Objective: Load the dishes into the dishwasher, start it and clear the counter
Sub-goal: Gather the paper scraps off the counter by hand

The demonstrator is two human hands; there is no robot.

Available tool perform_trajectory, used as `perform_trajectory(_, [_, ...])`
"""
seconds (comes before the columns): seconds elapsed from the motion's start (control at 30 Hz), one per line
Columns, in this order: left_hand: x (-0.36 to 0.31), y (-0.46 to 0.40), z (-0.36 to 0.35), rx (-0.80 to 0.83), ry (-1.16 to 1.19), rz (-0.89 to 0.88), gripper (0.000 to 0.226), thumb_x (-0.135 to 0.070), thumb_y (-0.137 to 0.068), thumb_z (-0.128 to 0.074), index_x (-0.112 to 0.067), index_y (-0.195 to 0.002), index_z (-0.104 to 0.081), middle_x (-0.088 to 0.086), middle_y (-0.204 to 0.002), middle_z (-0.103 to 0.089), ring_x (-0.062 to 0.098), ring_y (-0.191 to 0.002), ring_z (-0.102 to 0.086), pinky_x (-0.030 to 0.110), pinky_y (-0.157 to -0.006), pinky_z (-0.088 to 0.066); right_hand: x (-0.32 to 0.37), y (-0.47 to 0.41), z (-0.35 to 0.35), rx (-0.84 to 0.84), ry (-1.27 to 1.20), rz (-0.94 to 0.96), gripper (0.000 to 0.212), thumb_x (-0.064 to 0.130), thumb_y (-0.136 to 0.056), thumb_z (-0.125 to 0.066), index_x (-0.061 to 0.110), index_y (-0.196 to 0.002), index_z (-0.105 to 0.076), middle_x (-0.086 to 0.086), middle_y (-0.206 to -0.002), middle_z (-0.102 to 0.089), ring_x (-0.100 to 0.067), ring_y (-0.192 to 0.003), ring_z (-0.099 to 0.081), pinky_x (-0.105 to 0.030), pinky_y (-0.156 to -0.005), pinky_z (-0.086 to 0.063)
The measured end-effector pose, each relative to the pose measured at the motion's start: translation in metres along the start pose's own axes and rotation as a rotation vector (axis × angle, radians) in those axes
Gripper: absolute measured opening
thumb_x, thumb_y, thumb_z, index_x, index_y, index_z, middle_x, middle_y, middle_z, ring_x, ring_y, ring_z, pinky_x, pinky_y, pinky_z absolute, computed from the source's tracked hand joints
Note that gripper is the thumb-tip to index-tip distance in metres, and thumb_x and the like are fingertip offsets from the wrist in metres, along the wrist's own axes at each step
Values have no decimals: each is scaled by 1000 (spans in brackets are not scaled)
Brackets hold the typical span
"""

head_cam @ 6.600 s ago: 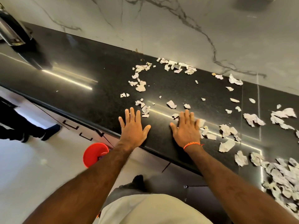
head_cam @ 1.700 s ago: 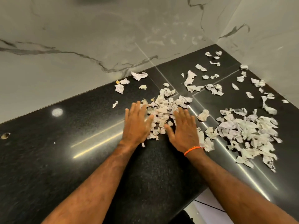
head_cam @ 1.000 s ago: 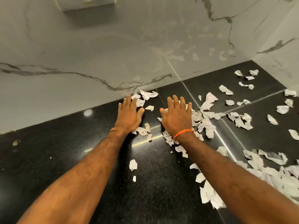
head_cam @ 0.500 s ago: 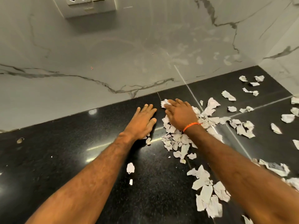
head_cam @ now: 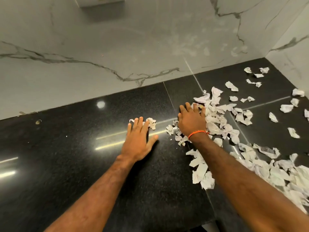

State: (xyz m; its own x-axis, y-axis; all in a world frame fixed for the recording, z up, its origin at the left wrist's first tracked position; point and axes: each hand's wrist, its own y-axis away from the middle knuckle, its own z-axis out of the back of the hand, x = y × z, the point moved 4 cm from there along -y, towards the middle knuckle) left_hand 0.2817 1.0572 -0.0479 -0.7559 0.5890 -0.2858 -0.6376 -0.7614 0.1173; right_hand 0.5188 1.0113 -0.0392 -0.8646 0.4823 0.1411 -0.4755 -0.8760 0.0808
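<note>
Torn white paper scraps (head_cam: 215, 118) litter the right half of the black granite counter (head_cam: 70, 164). My left hand (head_cam: 138, 139) lies flat on the counter, fingers straight, its fingertips on a couple of scraps (head_cam: 151, 123). My right hand (head_cam: 191, 119), with an orange band on the wrist, lies palm down on the left side of a heap of scraps, fingers stretched over them. A larger pile (head_cam: 284, 174) lies at the lower right, partly behind my right forearm. No dishes or dishwasher are in view.
A grey-veined marble wall (head_cam: 117, 47) runs along the back of the counter and meets a side wall (head_cam: 294, 41) at the right corner. A small brownish crumb (head_cam: 38, 121) sits at the back left. Loose scraps (head_cam: 254, 76) are scattered toward the corner.
Both hands have drawn back from the wall toward me. My right hand has shoved scraps rightward into the heap; my left has dragged a couple of scraps along.
</note>
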Motion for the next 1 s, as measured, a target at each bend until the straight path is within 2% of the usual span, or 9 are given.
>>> perform_trajectory(0.07, [-25,3,-11,5,-15,-49,80,-67,-99,-16,-18,-162,-15,8,-170,-3,23,-157,7,48,-127,4,0,18,10,-84,-43,-33,45,37,-103,-33,22,-142,-50,-5,-156,-41,-32,-149,-24,-59,-121,-8])
perform_trajectory(0.17, [-73,1,-15,5,187,-233,63,-50,-105,-23,-18,-159,-30,8,-168,-21,20,-157,-7,39,-127,4,0,48,20,-187,-119,-78,45,36,-102,-36,21,-142,-50,-4,-154,-44,-30,-148,-27,-58,-121,-13])
perform_trajectory(0.23, [-92,1,-11,-5,310,-328,56,-40,-105,-28,-16,-155,-37,5,-164,-32,18,-155,-17,35,-127,2,-6,63,19,-183,-131,-106,47,34,-103,-36,21,-147,-45,-5,-158,-38,-30,-150,-23,-57,-122,-11])
perform_trajectory(0.3, [-90,2,-6,-104,308,-294,53,-37,-105,-31,-17,-154,-40,5,-162,-36,18,-154,-22,43,-128,-5,-14,75,9,-113,-97,-71,48,35,-104,-35,23,-151,-39,-5,-163,-28,-33,-152,-17,-59,-122,-7])
perform_trajectory(0.43, [-63,1,-4,-95,177,-155,64,-55,-104,-35,-19,-156,-33,7,-167,-21,24,-156,-13,48,-127,-4,-47,100,-7,-22,-24,-121,48,43,-107,-27,31,-154,-32,-4,-166,-21,-32,-154,-10,-60,-122,-2])
perform_trajectory(0.53, [-69,2,-15,34,45,-170,85,-71,-99,-24,-13,-161,-16,11,-170,-5,27,-157,2,49,-126,3,-64,120,4,-109,-12,-187,49,43,-107,-25,28,-153,-34,-3,-164,-27,-30,-153,-14,-57,-123,-6])
perform_trajectory(0.67, [-119,6,-37,139,81,-311,72,-56,-106,-18,-15,-162,-5,11,-170,4,26,-156,13,48,-126,9,-55,164,19,-186,-79,-262,53,41,-106,-27,22,-156,-30,-2,-165,-22,-23,-155,-8,-51,-125,-2])
perform_trajectory(0.83, [-157,15,-30,106,475,-461,52,-34,-110,-30,-20,-160,-26,4,-168,-21,16,-156,-10,39,-128,-2,-33,228,2,-117,-124,-321,69,54,-102,-24,19,-160,-12,-2,-168,-1,-20,-155,8,-50,-125,1])
perform_trajectory(1.0, [-123,28,-24,42,364,-450,54,-34,-107,-34,-16,-157,-34,6,-166,-28,20,-155,-18,45,-127,-10,-42,231,-26,-1,-14,-360,86,70,-97,-16,13,-160,-3,-6,-167,14,-25,-153,17,-52,-123,7])
